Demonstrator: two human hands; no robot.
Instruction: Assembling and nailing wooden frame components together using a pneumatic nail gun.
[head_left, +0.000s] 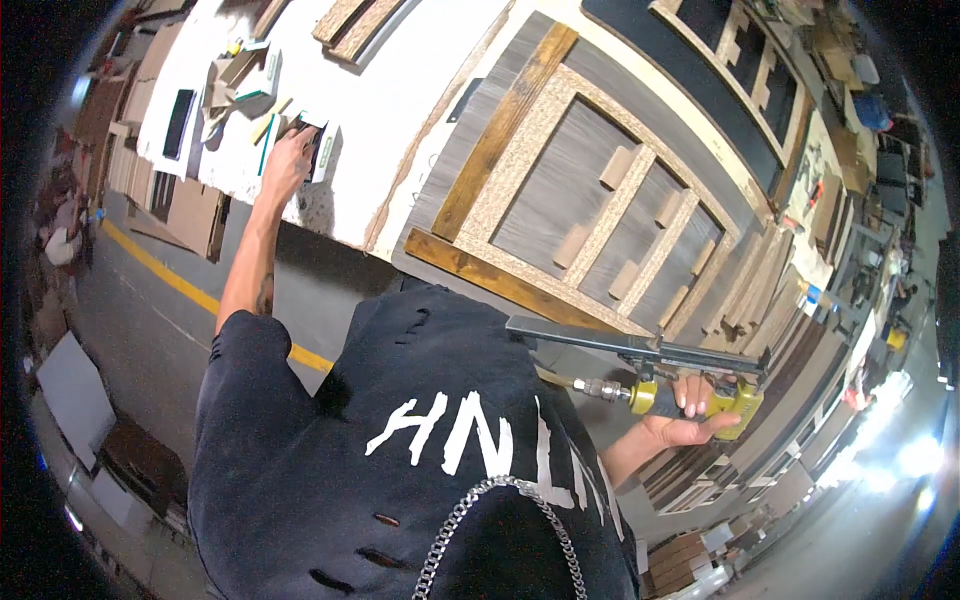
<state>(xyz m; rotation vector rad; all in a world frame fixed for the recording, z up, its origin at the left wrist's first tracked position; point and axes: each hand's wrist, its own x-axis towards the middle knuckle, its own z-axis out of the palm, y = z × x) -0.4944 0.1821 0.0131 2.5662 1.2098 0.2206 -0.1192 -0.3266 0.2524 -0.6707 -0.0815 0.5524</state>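
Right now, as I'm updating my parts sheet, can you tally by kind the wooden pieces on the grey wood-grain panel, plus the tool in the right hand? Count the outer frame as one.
Chipboard outer frame: 1
Inner crossbars: 2
Small wooden blocks: 6
Brown-stained battens: 2
Air nail gun: 1
Total: 12
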